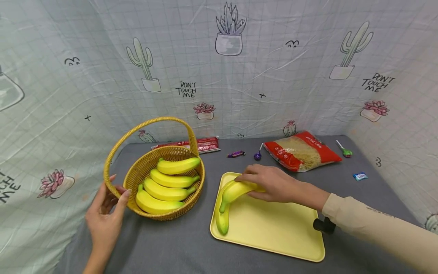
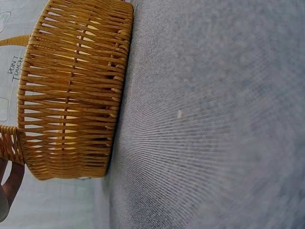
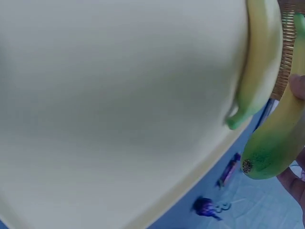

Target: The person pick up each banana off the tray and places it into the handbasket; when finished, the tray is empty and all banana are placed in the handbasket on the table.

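From the head we look down at the whole table; our wrist views sit close, sharing the basket (image 1: 164, 182) (image 2: 71, 90) and tray (image 1: 273, 228) (image 3: 119, 105).

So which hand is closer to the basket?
Left. The left hand touches the basket at its handle; the right hand is off to the side, gripping a banana over the tray.
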`<state>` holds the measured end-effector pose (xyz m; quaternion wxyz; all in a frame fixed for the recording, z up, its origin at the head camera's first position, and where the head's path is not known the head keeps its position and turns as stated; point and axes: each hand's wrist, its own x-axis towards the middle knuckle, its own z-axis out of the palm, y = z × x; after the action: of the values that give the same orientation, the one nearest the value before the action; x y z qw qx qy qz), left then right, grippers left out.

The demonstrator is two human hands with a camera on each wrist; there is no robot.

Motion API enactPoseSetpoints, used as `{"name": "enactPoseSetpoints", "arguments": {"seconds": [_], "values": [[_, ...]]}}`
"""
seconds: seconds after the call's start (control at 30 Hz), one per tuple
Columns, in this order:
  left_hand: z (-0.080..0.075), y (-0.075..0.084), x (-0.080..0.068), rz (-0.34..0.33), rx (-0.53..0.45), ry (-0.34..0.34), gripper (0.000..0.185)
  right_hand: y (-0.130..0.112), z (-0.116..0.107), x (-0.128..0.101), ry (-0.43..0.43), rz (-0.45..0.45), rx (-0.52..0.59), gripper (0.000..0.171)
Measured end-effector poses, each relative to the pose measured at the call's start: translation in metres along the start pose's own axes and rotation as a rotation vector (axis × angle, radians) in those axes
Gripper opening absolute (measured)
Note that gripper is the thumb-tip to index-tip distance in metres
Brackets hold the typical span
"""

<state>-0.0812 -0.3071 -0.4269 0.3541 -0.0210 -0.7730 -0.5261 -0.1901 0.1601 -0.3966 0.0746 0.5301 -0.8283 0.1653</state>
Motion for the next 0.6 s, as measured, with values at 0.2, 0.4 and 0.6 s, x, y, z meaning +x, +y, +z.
{"name": "enactPoseSetpoints", "arguments": {"seconds": [0.2, 0.4, 0.6], "values": [[0.000, -0.001, 0.000, 0.006, 0.006, -0.006, 0.062, -0.005, -0.011, 0.016, 0.007, -0.019, -0.005, 0.048], [0.000, 0.001, 0.001, 0.005, 0.003, -0.004, 0.062, -0.010, -0.018, 0.031, 0.020, -0.044, -0.010, 0.052], [0.001, 0.002, 0.000, -0.005, 0.008, 0.006, 0.062, -0.016, -0.021, 0.042, 0.009, -0.047, -0.014, 0.050]]}}
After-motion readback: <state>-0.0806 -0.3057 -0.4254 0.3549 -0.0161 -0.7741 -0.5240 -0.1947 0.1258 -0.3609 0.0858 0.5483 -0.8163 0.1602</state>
